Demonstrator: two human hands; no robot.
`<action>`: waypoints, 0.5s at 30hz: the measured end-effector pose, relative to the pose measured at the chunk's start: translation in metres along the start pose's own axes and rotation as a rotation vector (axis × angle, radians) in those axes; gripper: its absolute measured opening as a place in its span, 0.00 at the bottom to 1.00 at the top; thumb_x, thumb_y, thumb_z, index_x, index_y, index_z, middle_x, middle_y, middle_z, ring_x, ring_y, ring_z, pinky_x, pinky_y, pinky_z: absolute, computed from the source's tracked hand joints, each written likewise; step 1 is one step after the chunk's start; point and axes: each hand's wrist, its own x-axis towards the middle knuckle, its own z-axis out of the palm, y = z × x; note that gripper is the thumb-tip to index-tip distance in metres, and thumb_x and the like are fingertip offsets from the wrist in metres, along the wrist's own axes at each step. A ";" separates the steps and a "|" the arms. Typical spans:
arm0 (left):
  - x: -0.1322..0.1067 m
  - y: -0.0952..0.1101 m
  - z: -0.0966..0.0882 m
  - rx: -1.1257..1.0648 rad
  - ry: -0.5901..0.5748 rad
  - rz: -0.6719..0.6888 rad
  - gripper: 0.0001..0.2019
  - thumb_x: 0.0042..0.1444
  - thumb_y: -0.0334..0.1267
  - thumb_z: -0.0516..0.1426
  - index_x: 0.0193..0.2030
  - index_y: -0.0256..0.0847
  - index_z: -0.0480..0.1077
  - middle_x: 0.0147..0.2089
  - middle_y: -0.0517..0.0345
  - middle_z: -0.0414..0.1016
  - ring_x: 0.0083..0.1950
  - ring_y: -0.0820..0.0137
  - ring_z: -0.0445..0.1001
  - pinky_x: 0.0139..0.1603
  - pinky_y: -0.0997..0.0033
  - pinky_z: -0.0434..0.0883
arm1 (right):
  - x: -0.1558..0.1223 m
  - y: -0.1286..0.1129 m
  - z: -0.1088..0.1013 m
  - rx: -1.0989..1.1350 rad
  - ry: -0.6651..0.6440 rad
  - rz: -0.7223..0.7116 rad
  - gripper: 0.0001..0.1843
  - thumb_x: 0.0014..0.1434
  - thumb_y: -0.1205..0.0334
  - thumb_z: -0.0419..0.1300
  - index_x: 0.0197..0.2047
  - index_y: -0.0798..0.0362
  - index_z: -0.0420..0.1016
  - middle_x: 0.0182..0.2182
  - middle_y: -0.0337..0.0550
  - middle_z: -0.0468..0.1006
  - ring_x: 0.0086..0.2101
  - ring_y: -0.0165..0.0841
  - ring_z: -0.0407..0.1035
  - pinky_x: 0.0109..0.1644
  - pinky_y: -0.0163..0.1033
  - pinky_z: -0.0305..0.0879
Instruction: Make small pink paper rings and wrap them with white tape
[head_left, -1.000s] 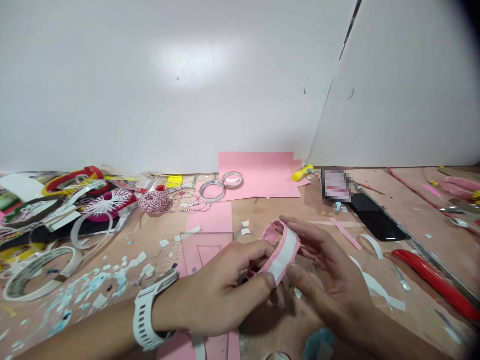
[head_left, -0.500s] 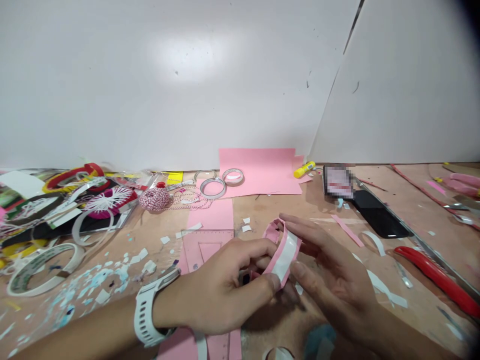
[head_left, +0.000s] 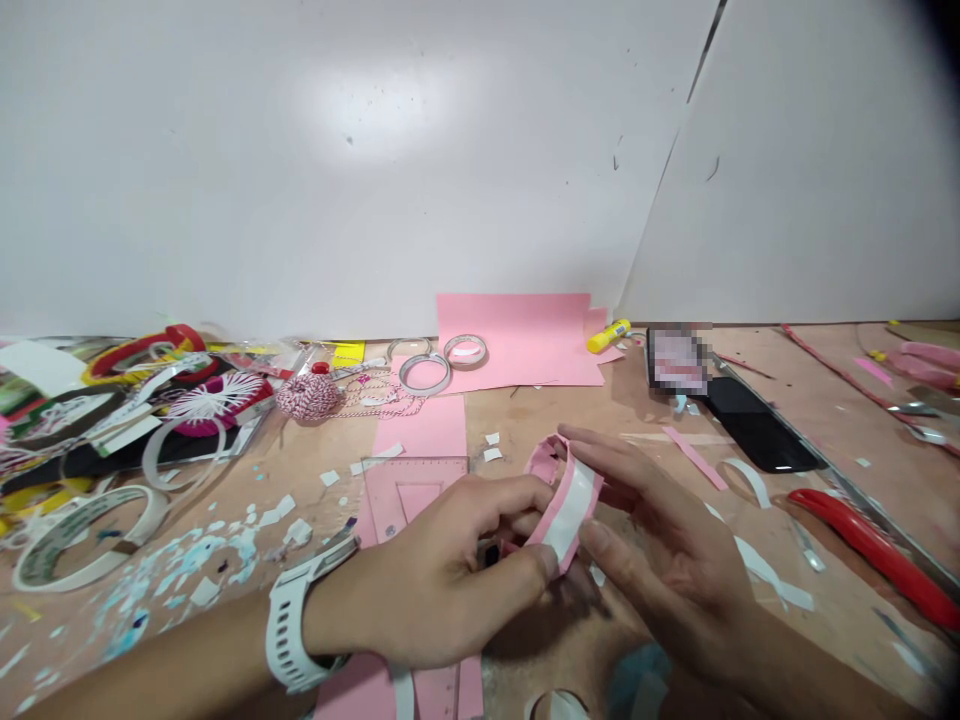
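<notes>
A pink paper ring (head_left: 576,505) with a white tape strip along its outer face is held above the table. My left hand (head_left: 457,570), with a white watch on the wrist, pinches the lower edge of the ring between thumb and fingers. On the other side, my right hand (head_left: 664,545) cups the ring, fingertips on its top edge and thumb near the taped face. Part of the ring's inside is hidden by my fingers. Under my left forearm lie a clear ruler (head_left: 416,466) and a pink paper strip (head_left: 424,425).
Pink sheets (head_left: 517,335), tape rolls (head_left: 424,375) and a glue stick (head_left: 609,336) lie at the back. A ball of twine (head_left: 307,397) and craft clutter sit left. Phones (head_left: 765,425) and a red-handled cutter (head_left: 874,555) lie right. Paper scraps are scattered about.
Both hands keep practically the same grip on the pink ring. The view has shifted very slightly; nothing else visibly moved.
</notes>
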 end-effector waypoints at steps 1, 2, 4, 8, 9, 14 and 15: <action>0.000 0.000 0.000 0.016 0.007 -0.002 0.09 0.70 0.32 0.51 0.46 0.32 0.71 0.45 0.43 0.79 0.45 0.66 0.78 0.47 0.67 0.75 | 0.000 0.000 0.000 0.002 -0.004 0.001 0.28 0.67 0.60 0.64 0.68 0.35 0.67 0.69 0.42 0.67 0.66 0.41 0.65 0.70 0.49 0.66; 0.000 0.000 0.000 0.030 0.011 -0.004 0.09 0.70 0.33 0.51 0.45 0.32 0.71 0.45 0.43 0.79 0.44 0.65 0.78 0.47 0.66 0.75 | 0.000 0.000 0.000 0.005 -0.006 0.002 0.28 0.67 0.60 0.64 0.68 0.35 0.67 0.69 0.42 0.67 0.66 0.41 0.65 0.70 0.49 0.66; 0.000 0.000 0.000 0.047 0.011 -0.008 0.08 0.70 0.34 0.51 0.44 0.32 0.70 0.44 0.43 0.78 0.44 0.64 0.77 0.47 0.64 0.75 | 0.000 -0.001 0.000 0.016 -0.008 0.004 0.27 0.67 0.61 0.64 0.68 0.35 0.67 0.69 0.42 0.67 0.66 0.40 0.65 0.69 0.47 0.67; 0.000 0.000 0.000 0.073 0.016 -0.033 0.08 0.69 0.35 0.51 0.43 0.34 0.69 0.42 0.45 0.77 0.42 0.65 0.76 0.46 0.64 0.75 | 0.000 0.000 0.000 0.027 -0.007 -0.003 0.28 0.68 0.61 0.64 0.68 0.35 0.67 0.69 0.41 0.68 0.66 0.39 0.65 0.69 0.46 0.66; 0.000 0.000 0.000 0.077 0.018 -0.035 0.08 0.69 0.35 0.51 0.43 0.34 0.69 0.42 0.45 0.77 0.41 0.65 0.76 0.45 0.64 0.75 | 0.000 0.000 0.000 0.026 -0.008 -0.003 0.28 0.68 0.60 0.63 0.68 0.35 0.67 0.69 0.41 0.67 0.66 0.39 0.64 0.69 0.46 0.66; 0.000 -0.001 0.000 0.070 0.007 -0.029 0.08 0.70 0.34 0.51 0.44 0.33 0.70 0.44 0.43 0.79 0.45 0.64 0.78 0.47 0.65 0.75 | 0.001 0.000 0.001 0.008 -0.008 0.004 0.27 0.68 0.60 0.63 0.68 0.35 0.67 0.69 0.41 0.68 0.66 0.40 0.65 0.70 0.48 0.64; 0.000 -0.001 0.000 0.081 0.009 -0.036 0.08 0.70 0.34 0.51 0.43 0.33 0.70 0.44 0.43 0.79 0.45 0.64 0.79 0.46 0.65 0.75 | 0.000 0.000 0.001 0.004 -0.007 0.004 0.27 0.68 0.60 0.64 0.68 0.35 0.67 0.69 0.40 0.68 0.66 0.40 0.65 0.71 0.48 0.64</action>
